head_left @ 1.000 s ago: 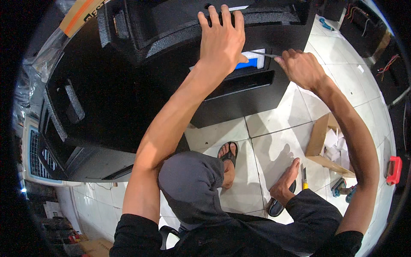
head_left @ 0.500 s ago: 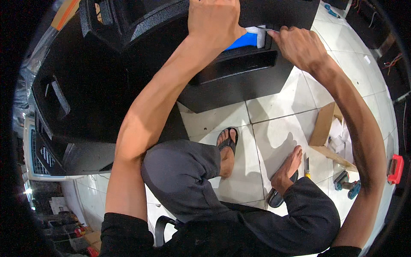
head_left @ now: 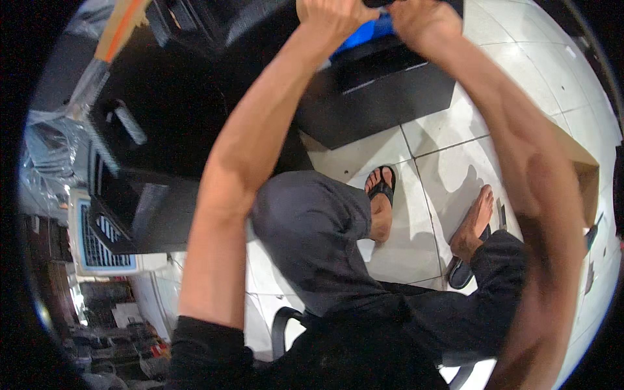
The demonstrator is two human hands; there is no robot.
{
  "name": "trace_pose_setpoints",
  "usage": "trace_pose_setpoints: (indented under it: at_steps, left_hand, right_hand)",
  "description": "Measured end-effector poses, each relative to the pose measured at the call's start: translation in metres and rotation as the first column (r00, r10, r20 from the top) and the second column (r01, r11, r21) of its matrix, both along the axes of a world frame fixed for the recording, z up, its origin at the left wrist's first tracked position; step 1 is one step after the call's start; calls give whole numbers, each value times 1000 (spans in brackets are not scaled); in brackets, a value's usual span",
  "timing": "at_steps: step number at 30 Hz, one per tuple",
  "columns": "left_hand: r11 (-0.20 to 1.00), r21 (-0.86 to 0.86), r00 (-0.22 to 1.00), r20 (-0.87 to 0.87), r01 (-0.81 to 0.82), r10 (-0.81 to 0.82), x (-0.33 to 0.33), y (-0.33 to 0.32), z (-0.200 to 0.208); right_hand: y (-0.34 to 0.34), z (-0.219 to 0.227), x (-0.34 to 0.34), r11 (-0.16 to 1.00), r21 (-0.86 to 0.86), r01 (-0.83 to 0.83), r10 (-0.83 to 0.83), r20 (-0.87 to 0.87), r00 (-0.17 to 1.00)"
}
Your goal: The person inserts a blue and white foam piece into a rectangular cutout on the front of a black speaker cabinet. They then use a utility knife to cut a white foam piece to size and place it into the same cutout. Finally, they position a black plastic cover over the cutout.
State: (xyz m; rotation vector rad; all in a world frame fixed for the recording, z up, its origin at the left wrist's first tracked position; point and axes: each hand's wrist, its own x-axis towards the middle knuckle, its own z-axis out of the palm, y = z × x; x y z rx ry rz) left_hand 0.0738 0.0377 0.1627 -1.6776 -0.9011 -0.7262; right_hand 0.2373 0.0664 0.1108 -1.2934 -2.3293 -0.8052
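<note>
A large black cabinet (head_left: pixel 390 97) with a recess in its near face stands in front of me. A bright blue surface (head_left: pixel 356 39) shows inside the recess, partly covered by my hands. My left hand (head_left: pixel 333 16) is over the recess's left end, thumb stretched toward the right hand; its other fingers are cut off by the upper edge. My right hand (head_left: pixel 428 26) is curled closed over the right part of the blue surface, close to the left thumb. Motion smears it, and what it grips is hidden.
More black cabinets (head_left: pixel 156 130) crowd the left side. Beyond them are clear plastic wrap (head_left: pixel 55 146) and a light-framed grille (head_left: pixel 107 234). My sandalled foot (head_left: pixel 382 188) is on the white tiles. A cardboard box (head_left: pixel 587 185) shows behind my right forearm.
My right hand has moved left from the recess's right edge, closer to my left hand. It covers the white edging and the thin strip seen before. The whole view has shifted.
</note>
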Motion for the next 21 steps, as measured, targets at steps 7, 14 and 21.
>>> trace_pose_setpoints:
  at_steps: [7,14,21]
  left_hand:
    - [925,-358,983,79,-130,168,-7,-7,7]
    - [921,-332,974,28,-201,223,-10,-9,3]
    - [907,-356,968,27,-225,250,-14,-6,-2]
  right_hand:
    - [-38,30,-32,830,-433,353,-422,-73,904]
    - [-74,18,25,945,-298,138,-210,-226,951]
    - [-77,-9,35,926,-364,102,-220,-298,929]
